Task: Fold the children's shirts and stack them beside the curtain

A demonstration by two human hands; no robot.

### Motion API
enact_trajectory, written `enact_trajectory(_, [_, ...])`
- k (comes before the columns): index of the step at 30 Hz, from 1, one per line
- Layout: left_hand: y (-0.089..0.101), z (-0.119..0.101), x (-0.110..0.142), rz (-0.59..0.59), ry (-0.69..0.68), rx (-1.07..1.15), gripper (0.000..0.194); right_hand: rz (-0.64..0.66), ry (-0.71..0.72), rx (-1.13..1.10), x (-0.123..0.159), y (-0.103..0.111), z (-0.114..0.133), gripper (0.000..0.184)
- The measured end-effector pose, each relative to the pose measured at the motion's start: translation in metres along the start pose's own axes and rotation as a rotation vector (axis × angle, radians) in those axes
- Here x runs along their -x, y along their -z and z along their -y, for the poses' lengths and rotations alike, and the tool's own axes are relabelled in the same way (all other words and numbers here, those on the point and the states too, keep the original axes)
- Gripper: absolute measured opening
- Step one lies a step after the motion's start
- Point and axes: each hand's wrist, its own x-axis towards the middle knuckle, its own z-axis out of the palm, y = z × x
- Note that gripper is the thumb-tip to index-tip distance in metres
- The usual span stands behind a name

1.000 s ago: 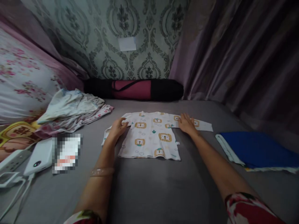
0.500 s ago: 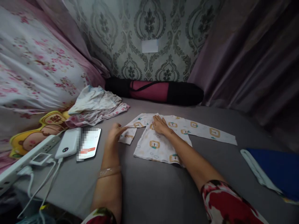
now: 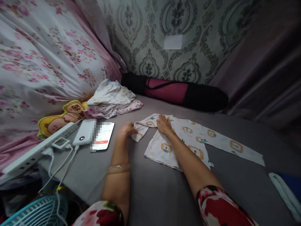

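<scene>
A small white long-sleeved shirt (image 3: pixel 188 130) with an orange lion print lies spread on the grey bed surface. My left hand (image 3: pixel 127 131) is closed on the end of its left sleeve, which bends down near the cuff. Fingers stretched out, my right hand (image 3: pixel 165 125) rests flat on the shirt near the left shoulder. The right sleeve (image 3: pixel 235 147) reaches straight out to the side. My right forearm hides part of the shirt's lower front.
To the left are a phone (image 3: pixel 103 138), a white power bank (image 3: pixel 84 133), a power strip (image 3: pixel 39 150) with cables, and a yellow cushion (image 3: pixel 58 121). Crumpled clothes (image 3: pixel 113 97) lie behind them. A black and maroon bag (image 3: pixel 164 91) runs along the wall. Folded cloth (image 3: pixel 285 191) sits at right.
The view has turned left, so everything appears further right. My left hand has drawn the sleeve end slightly inward, bending it. My right hand stays pressed on the shirt near the shoulder.
</scene>
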Motion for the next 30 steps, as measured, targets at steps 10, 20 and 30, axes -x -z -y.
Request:
enact_trajectory(10, [0.003, -0.013, -0.003, -0.727, -0.161, 0.15, 0.04, -0.029, 0.004, 0.03, 0.003, -0.001, 0.002, 0.055])
enact_trajectory(20, [-0.025, 0.021, -0.025, -0.646, 0.088, 0.185, 0.034, -0.029, 0.038, 0.075, 0.007, 0.001, 0.004, 0.055])
enact_trajectory(30, [-0.017, 0.025, -0.033, -0.671, 0.027, 0.15, 0.042, 0.056, 0.015, 0.081, 0.003, 0.004, 0.005, 0.054])
